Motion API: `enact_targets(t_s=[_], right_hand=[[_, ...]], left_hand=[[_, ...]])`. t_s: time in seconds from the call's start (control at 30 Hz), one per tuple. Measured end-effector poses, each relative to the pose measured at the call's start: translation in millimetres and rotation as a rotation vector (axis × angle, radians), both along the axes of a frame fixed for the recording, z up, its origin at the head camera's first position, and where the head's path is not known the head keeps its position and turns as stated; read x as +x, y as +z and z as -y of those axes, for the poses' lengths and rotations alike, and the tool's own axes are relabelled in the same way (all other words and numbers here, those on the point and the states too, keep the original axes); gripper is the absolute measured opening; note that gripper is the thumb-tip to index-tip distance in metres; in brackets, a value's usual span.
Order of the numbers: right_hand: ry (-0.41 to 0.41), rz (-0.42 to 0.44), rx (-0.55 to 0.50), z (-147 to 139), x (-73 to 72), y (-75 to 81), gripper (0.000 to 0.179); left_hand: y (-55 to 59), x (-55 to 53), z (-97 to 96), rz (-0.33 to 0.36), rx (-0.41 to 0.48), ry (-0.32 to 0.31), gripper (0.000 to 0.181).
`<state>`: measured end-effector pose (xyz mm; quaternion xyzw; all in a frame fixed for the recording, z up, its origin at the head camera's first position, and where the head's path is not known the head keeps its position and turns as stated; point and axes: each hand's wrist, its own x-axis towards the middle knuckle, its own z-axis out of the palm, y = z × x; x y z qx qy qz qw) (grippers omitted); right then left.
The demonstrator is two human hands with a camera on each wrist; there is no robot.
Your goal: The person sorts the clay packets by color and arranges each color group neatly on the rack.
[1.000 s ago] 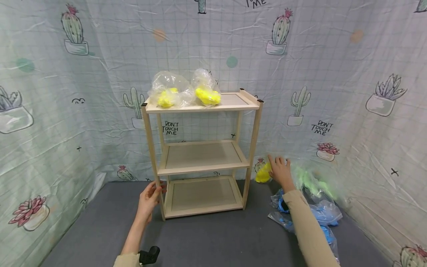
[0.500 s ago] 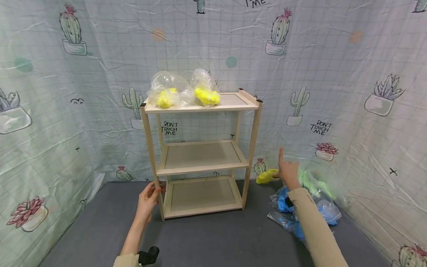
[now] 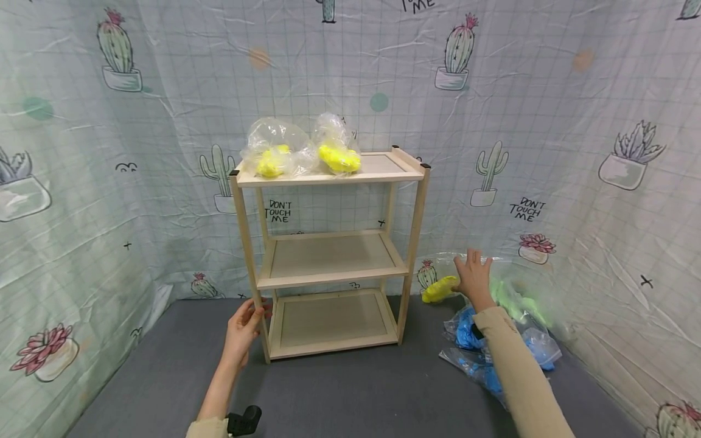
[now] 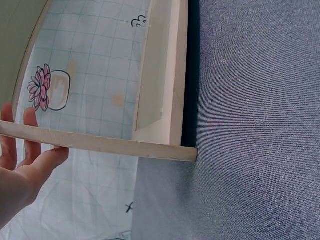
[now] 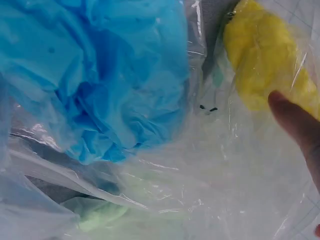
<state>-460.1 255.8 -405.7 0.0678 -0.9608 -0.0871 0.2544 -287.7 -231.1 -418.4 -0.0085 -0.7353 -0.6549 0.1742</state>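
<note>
My left hand (image 3: 243,331) grips the front left post of a light wooden three-tier shelf (image 3: 339,280); in the left wrist view, the thumb (image 4: 55,157) lies on one side of the post and fingers on the other. My right hand (image 3: 475,280), fingers spread, is at a clear plastic bag with a yellow lump (image 3: 440,289), right of the shelf. In the right wrist view, one straight digit (image 5: 295,115) overlaps the yellow lump. On the top tier sit two clear bags with yellow contents, the left bag (image 3: 274,159) and the right bag (image 3: 339,157).
Clear bags with crumpled blue contents (image 3: 468,328) lie beneath and beside my right forearm. Behind them is a bag with light green contents (image 3: 506,298). Cactus-printed sheeting (image 3: 526,109) surrounds the grey tabletop (image 3: 350,395).
My right hand has shifted right, its raised index finger has come down and the fingers have spread. The yellow bag tilted flatter, then moved little. My left hand stays on the post.
</note>
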Motion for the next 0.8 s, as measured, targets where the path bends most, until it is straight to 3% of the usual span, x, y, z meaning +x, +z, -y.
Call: enact_targets(t_s=[0.33,0.47,0.63,0.8], right_hand=[[0.101,0.065,0.036,-13.0,-2.1,1.6,0.075],[0.123,0.035,0.090,-10.7,-0.1,0.1,0.078],[0.157,-0.053,0.246,-5.6,2.9,-6.6,0.077],[0.218,-0.103,0.304,-1.5,8.4,-12.3,0.075]], left_hand=[[-0.3,-0.2,-0.1,0.001,0.007,-0.010,0.042],[0.3,-0.7,-0.8,-0.001,0.012,-0.004,0.040],[0.2,-0.9,-0.8,-0.002,0.014,-0.007,0.040],[0.0,0.0,-0.3,-0.002,0.024,-0.006,0.039]])
